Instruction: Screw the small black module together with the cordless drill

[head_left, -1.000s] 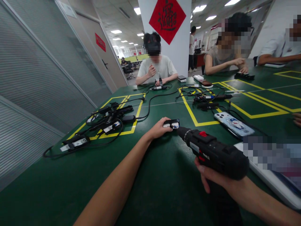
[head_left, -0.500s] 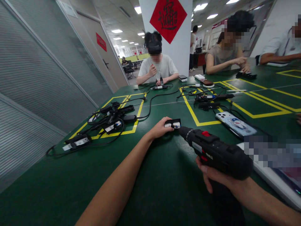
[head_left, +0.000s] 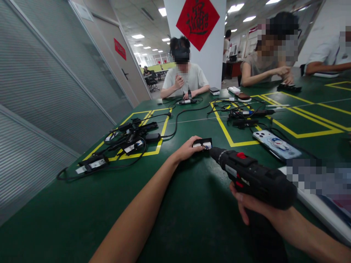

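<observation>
My left hand (head_left: 187, 149) reaches across the green table (head_left: 175, 219) and grips a small black power adapter (head_left: 203, 143) with a white label, pressing it onto the surface. My right hand (head_left: 248, 206) is wrapped round the grip of a black cordless drill (head_left: 252, 177) with a red switch. The drill's nose points at the adapter and its tip touches it.
A pile of black adapters and cables (head_left: 128, 138) lies in a yellow-taped box at the left. A phone (head_left: 272, 143) lies to the right, more cables (head_left: 241, 113) beyond it. Three people sit at the far side; one (head_left: 184, 78) faces me.
The view has shifted slightly. My hands, the drill and the adapter keep the same hold and position.
</observation>
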Demonstrator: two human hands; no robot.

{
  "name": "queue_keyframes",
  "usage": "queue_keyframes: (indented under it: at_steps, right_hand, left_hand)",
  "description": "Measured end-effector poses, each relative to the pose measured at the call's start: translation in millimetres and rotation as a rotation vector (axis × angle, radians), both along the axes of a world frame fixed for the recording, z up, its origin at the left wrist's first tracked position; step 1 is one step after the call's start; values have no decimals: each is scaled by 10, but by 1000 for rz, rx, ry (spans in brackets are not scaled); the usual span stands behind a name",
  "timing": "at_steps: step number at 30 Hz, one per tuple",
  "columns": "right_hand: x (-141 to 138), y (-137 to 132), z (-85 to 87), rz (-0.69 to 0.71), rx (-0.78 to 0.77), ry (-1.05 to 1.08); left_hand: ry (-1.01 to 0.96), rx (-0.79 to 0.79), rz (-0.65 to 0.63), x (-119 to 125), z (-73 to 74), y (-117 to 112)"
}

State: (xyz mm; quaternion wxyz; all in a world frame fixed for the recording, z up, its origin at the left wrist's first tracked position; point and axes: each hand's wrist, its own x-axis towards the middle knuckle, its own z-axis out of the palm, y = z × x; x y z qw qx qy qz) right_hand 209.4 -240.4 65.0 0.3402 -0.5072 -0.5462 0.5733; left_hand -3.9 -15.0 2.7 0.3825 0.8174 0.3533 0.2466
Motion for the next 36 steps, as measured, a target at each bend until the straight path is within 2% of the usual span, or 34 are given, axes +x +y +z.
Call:
queue_keyframes:
  at_steps: [15, 22, 26, 29, 36]
  right_hand:
    - [13, -80, 6, 0, -25, 10]
    - [30, -38, -73, 13, 69, 16]
    - [19, -40, -43, -2, 29, -10]
    - [12, -43, -35, -18, 21, 60]
    - [28, 9, -159, -24, 44, 111]
  left_hand:
    - [14, 5, -21, -21, 23, -14]
    - [25, 11, -6, -16, 25, -20]
    - [9, -11, -15, -18, 10, -13]
    - [-10, -22, -27, -17, 3, -3]
    - [1, -10, -25, -7, 8, 7]
